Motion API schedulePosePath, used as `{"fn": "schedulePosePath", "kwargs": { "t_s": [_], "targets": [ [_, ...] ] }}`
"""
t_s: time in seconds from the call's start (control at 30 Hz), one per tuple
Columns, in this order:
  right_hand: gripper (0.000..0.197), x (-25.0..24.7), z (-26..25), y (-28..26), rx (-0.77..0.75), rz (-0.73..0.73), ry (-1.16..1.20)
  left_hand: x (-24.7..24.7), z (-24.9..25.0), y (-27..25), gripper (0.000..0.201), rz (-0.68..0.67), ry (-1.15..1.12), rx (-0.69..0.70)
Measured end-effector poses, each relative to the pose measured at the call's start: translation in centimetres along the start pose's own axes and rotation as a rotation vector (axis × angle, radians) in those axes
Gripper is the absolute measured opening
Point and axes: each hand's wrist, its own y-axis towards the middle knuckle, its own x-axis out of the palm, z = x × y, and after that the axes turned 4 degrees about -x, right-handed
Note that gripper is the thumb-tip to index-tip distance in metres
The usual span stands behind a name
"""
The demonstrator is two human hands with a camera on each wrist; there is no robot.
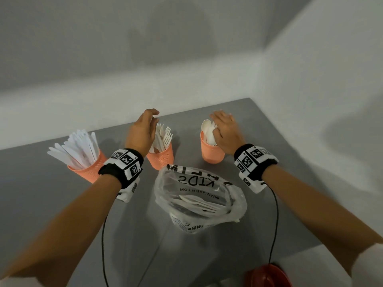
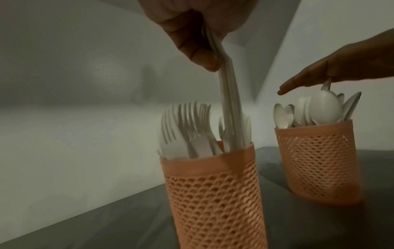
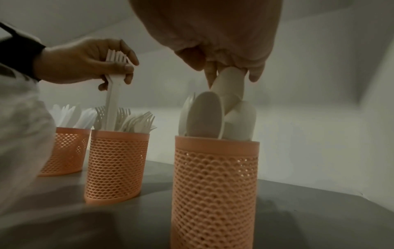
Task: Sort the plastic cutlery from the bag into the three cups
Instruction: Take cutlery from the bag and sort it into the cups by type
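Nearest me lies the clear printed plastic bag [image 1: 199, 195] with white cutlery left inside, while my left hand [image 1: 143, 131] pinches white plastic forks [image 2: 229, 107] handle-down into the middle orange mesh cup [image 1: 160, 157] and my right hand [image 1: 227, 131] fingers [image 3: 210, 74] grip a white plastic spoon [image 3: 230, 84] over the right orange mesh cup [image 1: 211, 153], keeping types separate.

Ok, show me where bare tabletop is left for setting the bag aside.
Bare grey table lies left of the bag, below the knife cup, and right of the spoon cup. Crowded: the fork cup stands close behind the bag.
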Motion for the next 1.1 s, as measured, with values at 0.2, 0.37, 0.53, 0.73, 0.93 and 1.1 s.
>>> {"fn": "schedulePosePath", "kwargs": {
  "t_s": [0.2, 0.37, 0.53, 0.73, 0.93, 1.1],
  "targets": [
    [0.059, 1.6, 0.4, -0.1, 0.058, -0.15, -0.243, 1.4, -1.6, -1.2, 0.057, -0.16, 0.119, -0.002],
    [0.058, 1.7, -0.1, -0.3, 0.111, -0.226, -0.301, 2.7, -2.4, -2.4, 0.083, -0.415, 0.473, -0.007],
    [0.066, 1.3, -0.5, 0.1, 0.177, -0.316, -0.29, 2.8, -1.8, -2.4, 0.103, -0.492, 0.554, -0.098],
    [0.061, -0.5, -3.6, -1.3, 0.076, -0.006, 0.036, 0.6, 0.4, -2.3, 0.092, -0.296, 0.091, -0.165],
    [0.015, -2.5, -9.5, -7.2, -0.118, -0.263, 0.492, -2.5, 5.4, -5.1, 0.025, -0.246, -0.338, -0.107],
    [0.02, 1.8, -10.0, -10.6, -0.071, -0.736, 0.021, -1.7, 5.4, -9.3, 0.025, -0.457, -0.094, -0.124]
  ]
}}
